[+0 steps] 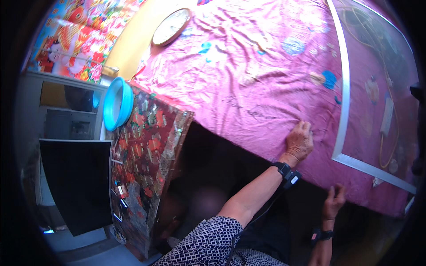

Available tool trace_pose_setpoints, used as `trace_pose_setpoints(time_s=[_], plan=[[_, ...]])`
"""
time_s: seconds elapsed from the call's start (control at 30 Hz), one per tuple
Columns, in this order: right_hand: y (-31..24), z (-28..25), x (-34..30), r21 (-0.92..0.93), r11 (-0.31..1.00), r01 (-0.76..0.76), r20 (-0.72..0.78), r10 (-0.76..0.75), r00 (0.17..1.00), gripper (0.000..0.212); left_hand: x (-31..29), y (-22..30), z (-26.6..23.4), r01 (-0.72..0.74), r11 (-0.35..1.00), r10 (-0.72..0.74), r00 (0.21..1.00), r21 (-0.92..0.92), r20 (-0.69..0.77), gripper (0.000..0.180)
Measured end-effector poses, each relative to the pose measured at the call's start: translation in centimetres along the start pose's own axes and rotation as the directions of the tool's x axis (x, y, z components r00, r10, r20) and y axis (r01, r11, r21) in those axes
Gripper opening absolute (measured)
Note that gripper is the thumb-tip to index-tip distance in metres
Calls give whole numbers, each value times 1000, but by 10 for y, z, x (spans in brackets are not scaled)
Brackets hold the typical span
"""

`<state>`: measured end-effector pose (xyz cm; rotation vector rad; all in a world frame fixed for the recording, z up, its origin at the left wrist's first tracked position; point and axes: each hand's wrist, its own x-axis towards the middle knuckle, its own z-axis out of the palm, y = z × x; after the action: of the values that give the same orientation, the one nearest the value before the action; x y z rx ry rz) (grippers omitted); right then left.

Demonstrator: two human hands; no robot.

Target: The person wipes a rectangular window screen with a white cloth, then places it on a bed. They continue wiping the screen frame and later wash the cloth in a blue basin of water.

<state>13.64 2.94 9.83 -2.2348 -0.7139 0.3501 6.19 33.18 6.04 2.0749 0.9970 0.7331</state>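
Note:
A wrinkled pink sheet (pixel 248 95) with blue and white figures covers a broad surface ahead of me. My left hand (pixel 299 141) is closed over its near part, fingertips pinching the cloth. Lower and to the right, my right hand (pixel 333 201) is at the sheet's near edge, its fingers curled up against the cloth; they seem to grip the hem. Each wrist carries a black strap with a small device. Creases run through the sheet above my left hand.
A silver-framed mesh screen (pixel 344 88) stands at the right, a white power strip (pixel 387 116) and cable behind it. A round clock-like disc (pixel 172 27) lies at the far left of the sheet. Left are a red patterned table (pixel 148 128), a blue basin (pixel 119 104) and a black panel (pixel 80 181).

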Motion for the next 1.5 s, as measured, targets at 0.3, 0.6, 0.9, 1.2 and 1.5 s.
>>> trace_pose_setpoints(time_s=[0.3,0.6,0.9,1.2,1.5], plan=[[-199,226,54,104,767,633,214,-639,739,11,-77,-76,-293,46,986,-90,957,-162,-276,11],[-214,293,70,-151,744,651,213,-618,756,14,-116,-195,-490,-71,90,-551,827,-993,-109,106],[-211,296,74,-168,694,700,186,-675,714,13,-93,-243,-553,456,888,-360,765,55,-535,20],[-213,296,76,-183,744,643,263,-593,761,9,-71,-269,-571,430,720,-170,871,545,-461,25],[-237,283,82,-223,791,570,408,-455,791,8,-72,-273,-573,443,724,-195,867,528,-459,28]])
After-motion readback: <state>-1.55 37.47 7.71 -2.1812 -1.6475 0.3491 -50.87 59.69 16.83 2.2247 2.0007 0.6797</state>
